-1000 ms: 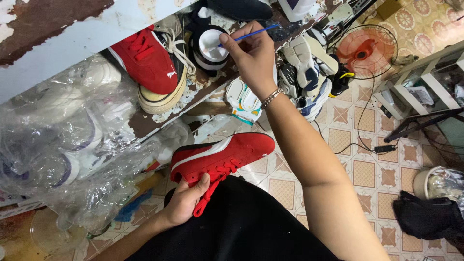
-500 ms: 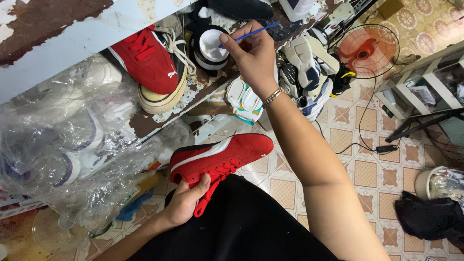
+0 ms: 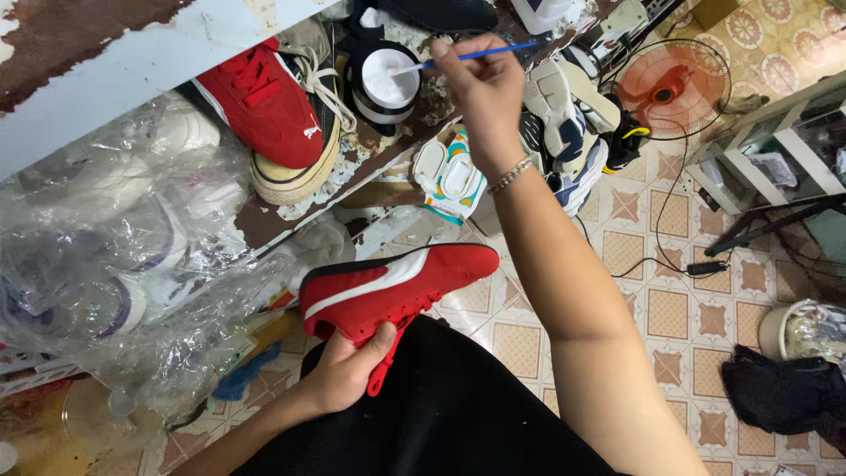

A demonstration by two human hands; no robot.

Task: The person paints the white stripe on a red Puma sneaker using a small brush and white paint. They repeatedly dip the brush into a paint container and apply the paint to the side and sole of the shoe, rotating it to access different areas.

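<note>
Right hand (image 3: 480,84) pinches blue brush (image 3: 476,55), tip in white paint pot (image 3: 385,79) at 12 o'clock. Left hand (image 3: 348,370) grips red sneaker (image 3: 392,286) on lap, 6 o'clock.

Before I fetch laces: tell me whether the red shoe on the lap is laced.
Yes, red laces hang from the red shoe beside the left hand.

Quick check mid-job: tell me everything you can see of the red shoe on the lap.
The red shoe is a low sneaker, its upper looking like suede, with a white side stripe, a thin black sole edge and red laces hanging down. It lies on its side across the black-clad lap, toe toward the tiled floor. The left hand grips it at the heel and opening. Nothing else touches it; the right hand is away, holding a thin blue brush.
</note>
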